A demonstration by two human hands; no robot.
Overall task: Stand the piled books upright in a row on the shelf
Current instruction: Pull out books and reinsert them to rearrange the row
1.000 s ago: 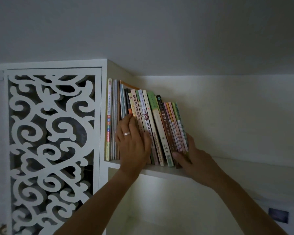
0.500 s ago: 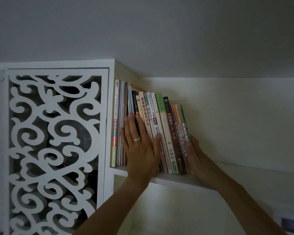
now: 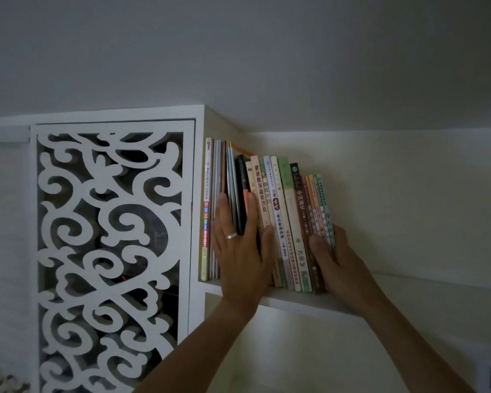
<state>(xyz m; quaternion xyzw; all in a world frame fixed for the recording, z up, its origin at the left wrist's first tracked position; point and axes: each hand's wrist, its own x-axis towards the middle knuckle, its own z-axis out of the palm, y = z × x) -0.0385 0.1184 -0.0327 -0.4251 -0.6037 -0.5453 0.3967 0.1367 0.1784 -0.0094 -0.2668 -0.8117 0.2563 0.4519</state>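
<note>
At the far left stands a white fretwork panel point(image 3: 111, 251) cut in scrolls, set in the cabinet that bounds the left end of the shelf point(image 3: 295, 303). The row of books point(image 3: 270, 219) begins against that cabinet wall, at the shelf's left end, and runs rightward along its front edge.

The left hand point(image 3: 240, 251) lies flat against the spines, fingers straight and slightly spread, the thumb out to the right on a pink spine. A ring point(image 3: 231, 235) sits on one finger. A black book point(image 3: 242, 194) shows between two of these fingers, its spine rising above the fingertips. The hand grips nothing; it presses on the spines.

The books left of the hand stand upright; those to its right lean slightly, tops tilted left. The spines are thin and mixed: white, grey, teal, pink, green, brown.

The right hand point(image 3: 335, 259) holds the right end of the row, thumb on the front of the last thin spines, the fingers curled round the outer cover of the end book, a teal-spined book point(image 3: 323, 205). Right of it the shelf board runs on.
</note>
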